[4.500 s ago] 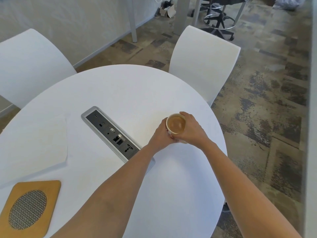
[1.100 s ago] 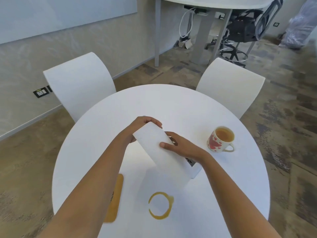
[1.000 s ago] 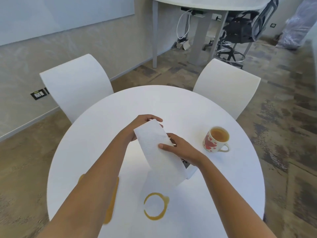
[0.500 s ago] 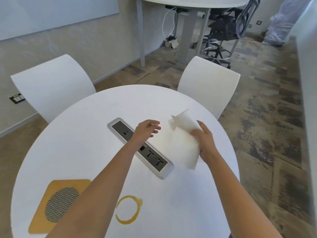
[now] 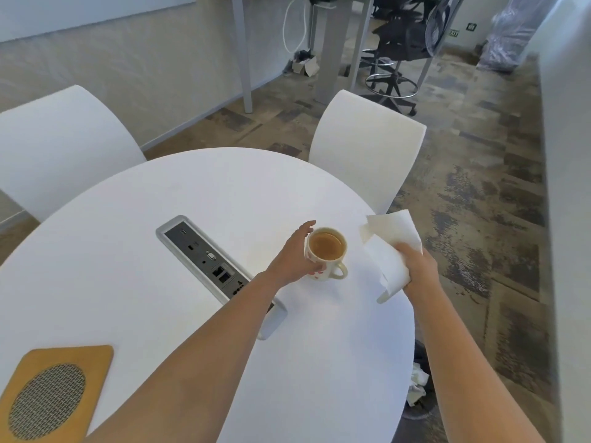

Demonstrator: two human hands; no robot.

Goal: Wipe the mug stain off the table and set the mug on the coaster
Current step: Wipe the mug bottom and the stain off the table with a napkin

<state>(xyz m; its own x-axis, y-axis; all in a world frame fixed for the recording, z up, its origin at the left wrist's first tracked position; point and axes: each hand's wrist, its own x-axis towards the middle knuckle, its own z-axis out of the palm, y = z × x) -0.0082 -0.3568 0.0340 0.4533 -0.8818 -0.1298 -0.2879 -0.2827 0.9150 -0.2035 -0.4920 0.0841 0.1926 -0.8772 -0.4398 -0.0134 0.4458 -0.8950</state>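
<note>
Socket panel [image 5: 208, 260] is sunk in the table [image 5: 224, 187], between the coaster [image 5: 54, 391] at the near-left edge and the mug [image 5: 324, 271] on the right side, well apart. Mug holds brown drink. Left hand [image 5: 292, 259] fingers wrap round it. Right hand [image 5: 415, 266] fingers clenched on a paper towel [image 5: 388, 247].

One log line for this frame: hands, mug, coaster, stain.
left hand grips mug, upright | right hand holds paper towel | coaster near-left, apart from mug | stain not in view
</note>
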